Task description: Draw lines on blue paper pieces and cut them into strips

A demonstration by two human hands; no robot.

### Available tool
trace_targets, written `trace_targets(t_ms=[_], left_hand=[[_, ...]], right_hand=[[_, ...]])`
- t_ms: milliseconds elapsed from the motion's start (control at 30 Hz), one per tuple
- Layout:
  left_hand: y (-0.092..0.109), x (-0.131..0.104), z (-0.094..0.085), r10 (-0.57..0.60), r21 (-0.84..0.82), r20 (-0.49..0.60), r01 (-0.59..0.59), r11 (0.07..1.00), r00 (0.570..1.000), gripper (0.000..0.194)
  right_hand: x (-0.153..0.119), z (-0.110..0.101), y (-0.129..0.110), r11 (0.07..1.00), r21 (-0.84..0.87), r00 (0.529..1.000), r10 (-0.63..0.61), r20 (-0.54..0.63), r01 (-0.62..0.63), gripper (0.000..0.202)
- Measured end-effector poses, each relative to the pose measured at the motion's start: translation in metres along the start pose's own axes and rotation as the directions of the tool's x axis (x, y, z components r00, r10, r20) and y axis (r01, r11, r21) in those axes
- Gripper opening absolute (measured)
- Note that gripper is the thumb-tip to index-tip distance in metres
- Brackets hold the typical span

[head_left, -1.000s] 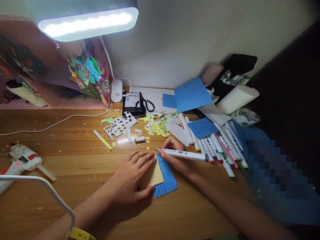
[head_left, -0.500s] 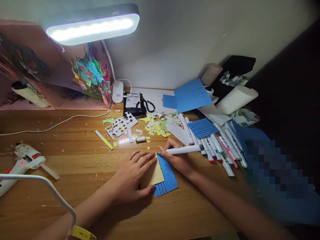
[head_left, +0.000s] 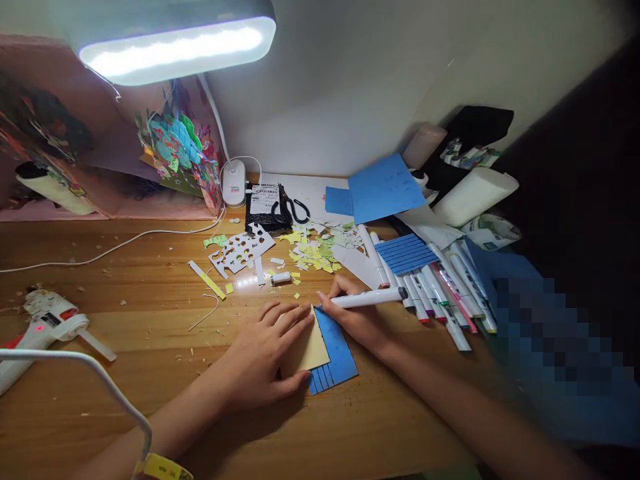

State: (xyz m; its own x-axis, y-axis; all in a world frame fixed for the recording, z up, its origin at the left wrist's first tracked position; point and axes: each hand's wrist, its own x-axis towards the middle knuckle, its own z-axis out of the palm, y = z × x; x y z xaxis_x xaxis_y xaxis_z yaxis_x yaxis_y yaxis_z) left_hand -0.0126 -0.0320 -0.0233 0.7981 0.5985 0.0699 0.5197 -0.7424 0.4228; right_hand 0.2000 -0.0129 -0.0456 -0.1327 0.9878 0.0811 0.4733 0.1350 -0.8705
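left hand (head_left: 265, 357) flat on yellow card (head_left: 311, 348) | right hand (head_left: 357, 317) pinching marker (head_left: 367, 298)

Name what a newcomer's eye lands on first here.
The lit desk lamp glowing at upper left, then the two hands at centre front: the left hand flat on a yellow card lying over blue lined paper, the right hand holding a white marker at the card's top edge. A row of markers lies at right, and a glue gun at far left.
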Motion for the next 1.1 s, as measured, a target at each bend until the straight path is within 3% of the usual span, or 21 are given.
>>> trace_targets(t_ms=[1100], left_hand=[[-0.0008, 0.0001, 0.0016, -0.021, 0.021, 0.056, 0.020, 1.000, 0.998, 0.068]], right_hand=[[-0.0009, -0.0002, 0.0048, 0.999, 0.003, 0.999, -0.046, 0.001, 0.046, 0.027]])
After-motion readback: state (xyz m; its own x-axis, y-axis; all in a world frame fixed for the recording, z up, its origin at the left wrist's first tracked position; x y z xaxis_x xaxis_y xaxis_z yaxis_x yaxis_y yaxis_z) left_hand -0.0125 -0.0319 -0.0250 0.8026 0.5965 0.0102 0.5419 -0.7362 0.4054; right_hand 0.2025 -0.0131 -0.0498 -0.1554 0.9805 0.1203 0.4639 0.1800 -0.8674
